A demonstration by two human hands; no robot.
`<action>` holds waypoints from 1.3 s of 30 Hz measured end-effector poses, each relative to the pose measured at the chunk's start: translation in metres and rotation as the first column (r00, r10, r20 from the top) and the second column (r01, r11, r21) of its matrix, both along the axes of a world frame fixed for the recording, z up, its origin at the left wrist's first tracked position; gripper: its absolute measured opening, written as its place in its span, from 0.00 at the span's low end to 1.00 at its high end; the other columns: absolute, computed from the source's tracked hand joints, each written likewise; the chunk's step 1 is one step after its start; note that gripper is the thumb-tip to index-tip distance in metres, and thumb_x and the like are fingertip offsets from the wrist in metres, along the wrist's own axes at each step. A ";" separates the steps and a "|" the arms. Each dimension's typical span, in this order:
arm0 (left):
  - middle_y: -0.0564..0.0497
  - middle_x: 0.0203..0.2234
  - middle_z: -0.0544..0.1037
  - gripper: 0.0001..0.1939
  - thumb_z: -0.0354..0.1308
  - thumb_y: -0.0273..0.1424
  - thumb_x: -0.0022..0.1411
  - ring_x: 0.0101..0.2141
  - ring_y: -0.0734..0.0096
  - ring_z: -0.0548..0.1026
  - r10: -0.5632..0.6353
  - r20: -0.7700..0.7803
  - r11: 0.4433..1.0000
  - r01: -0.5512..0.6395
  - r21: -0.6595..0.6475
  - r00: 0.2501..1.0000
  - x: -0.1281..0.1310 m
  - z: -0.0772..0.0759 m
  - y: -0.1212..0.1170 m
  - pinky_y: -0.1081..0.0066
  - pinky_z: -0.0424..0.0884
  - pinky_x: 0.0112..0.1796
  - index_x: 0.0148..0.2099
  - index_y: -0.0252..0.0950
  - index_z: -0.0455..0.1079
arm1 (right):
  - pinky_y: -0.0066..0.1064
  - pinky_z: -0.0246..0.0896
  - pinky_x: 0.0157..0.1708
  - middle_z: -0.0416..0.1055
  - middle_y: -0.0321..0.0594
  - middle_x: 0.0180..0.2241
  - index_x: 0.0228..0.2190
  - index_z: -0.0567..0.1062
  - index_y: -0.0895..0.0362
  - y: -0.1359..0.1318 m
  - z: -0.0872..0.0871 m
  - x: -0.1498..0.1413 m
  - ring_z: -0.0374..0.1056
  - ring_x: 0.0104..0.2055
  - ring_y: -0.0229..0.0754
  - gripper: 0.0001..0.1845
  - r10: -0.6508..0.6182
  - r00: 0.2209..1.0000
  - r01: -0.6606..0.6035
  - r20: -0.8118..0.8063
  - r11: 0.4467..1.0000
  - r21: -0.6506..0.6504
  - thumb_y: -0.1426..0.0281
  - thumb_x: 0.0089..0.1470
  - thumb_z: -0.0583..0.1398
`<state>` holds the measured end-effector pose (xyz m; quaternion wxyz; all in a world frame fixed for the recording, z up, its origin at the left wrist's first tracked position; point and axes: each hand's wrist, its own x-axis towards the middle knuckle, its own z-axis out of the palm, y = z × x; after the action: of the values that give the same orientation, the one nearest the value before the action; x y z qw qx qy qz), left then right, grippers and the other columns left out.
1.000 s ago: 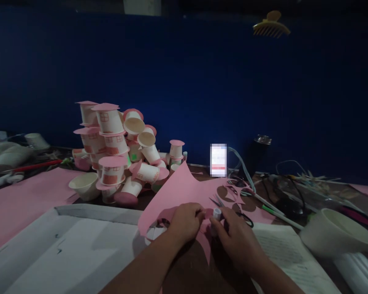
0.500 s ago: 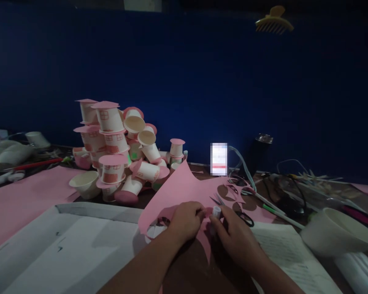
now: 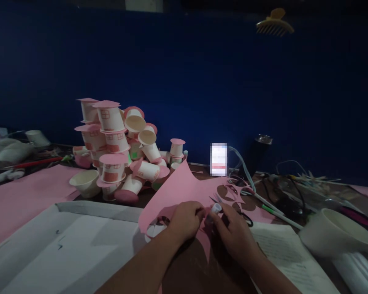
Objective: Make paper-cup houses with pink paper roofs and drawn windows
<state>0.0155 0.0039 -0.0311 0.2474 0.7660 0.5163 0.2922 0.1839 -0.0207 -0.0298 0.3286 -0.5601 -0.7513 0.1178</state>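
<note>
My right hand (image 3: 233, 228) is closed around a small white tube that looks like a glue stick (image 3: 215, 208), tilted with its pale end up. Close by on the left, my left hand (image 3: 186, 220) is closed, its fingertips pinching what seems to be a small piece of pink paper; the fingers partly hide it. Under and behind both hands lies a large pink paper sheet (image 3: 178, 183) with round holes cut out and a curled left edge. Scissors (image 3: 245, 218) with black handles rest on the sheet just beyond my right hand.
Paper cups with pink paper tops (image 3: 113, 141) are piled at the back left, beside a cream bowl (image 3: 85, 183). A white box lid (image 3: 88, 245) lies front left. To the right are a written page (image 3: 282, 245), a white cup (image 3: 334, 230) and a dark bottle (image 3: 259, 153).
The glue stick has tilted, its upper end leaning right and its lower part swinging toward my left fingers. My left hand has barely moved.
</note>
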 end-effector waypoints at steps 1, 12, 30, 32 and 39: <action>0.51 0.26 0.78 0.13 0.49 0.33 0.60 0.28 0.69 0.72 -0.007 0.000 1.000 0.007 0.003 1.000 0.000 0.000 0.000 0.72 0.59 0.28 0.28 0.37 0.72 | 0.34 0.59 0.35 0.73 0.40 0.34 0.37 0.69 0.54 0.000 0.000 0.000 0.68 0.34 0.44 0.10 0.008 1.000 -0.008 0.004 1.000 -0.002 0.62 0.60 0.52; 0.52 0.27 0.78 0.11 0.49 0.31 0.59 0.29 0.70 0.72 -0.013 -0.007 1.000 0.013 0.014 1.000 0.000 -0.003 0.001 0.73 0.58 0.28 0.30 0.38 0.72 | 0.32 0.55 0.28 0.72 0.39 0.31 0.33 0.67 0.53 -0.002 0.006 -0.001 0.68 0.30 0.45 0.08 -0.013 0.981 0.009 0.191 1.000 0.021 0.63 0.59 0.52; 0.52 0.26 0.77 0.11 0.50 0.30 0.58 0.28 0.70 0.71 0.005 0.009 1.000 -0.005 -0.003 1.000 0.001 -0.002 0.001 0.73 0.59 0.27 0.28 0.38 0.72 | 0.33 0.57 0.29 0.69 0.39 0.29 0.34 0.64 0.54 -0.004 -0.001 0.003 0.66 0.30 0.44 0.10 -0.031 0.989 0.025 0.146 0.999 0.042 0.61 0.60 0.49; 0.52 0.25 0.77 0.11 0.50 0.29 0.57 0.27 0.70 0.70 0.004 0.007 1.000 -0.004 -0.001 1.000 0.000 0.000 0.000 0.73 0.58 0.27 0.28 0.37 0.72 | 0.34 0.58 0.32 0.68 0.40 0.30 0.33 0.63 0.54 -0.005 0.000 0.005 0.65 0.31 0.44 0.10 -0.038 0.997 0.031 0.064 0.995 0.100 0.62 0.61 0.49; 0.53 0.24 0.76 0.11 0.49 0.30 0.58 0.27 0.71 0.71 0.005 0.018 1.000 -0.005 -0.006 1.000 -0.001 -0.005 0.000 0.73 0.58 0.27 0.28 0.37 0.71 | 0.34 0.59 0.32 0.68 0.40 0.32 0.36 0.62 0.53 -0.008 -0.001 0.000 0.65 0.33 0.44 0.08 0.056 0.995 -0.059 0.081 0.998 0.035 0.63 0.61 0.48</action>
<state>0.0148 0.0042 -0.0359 0.2534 0.7614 0.5168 0.2982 0.1839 -0.0282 -0.0307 0.3050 -0.5364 -0.7817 0.0907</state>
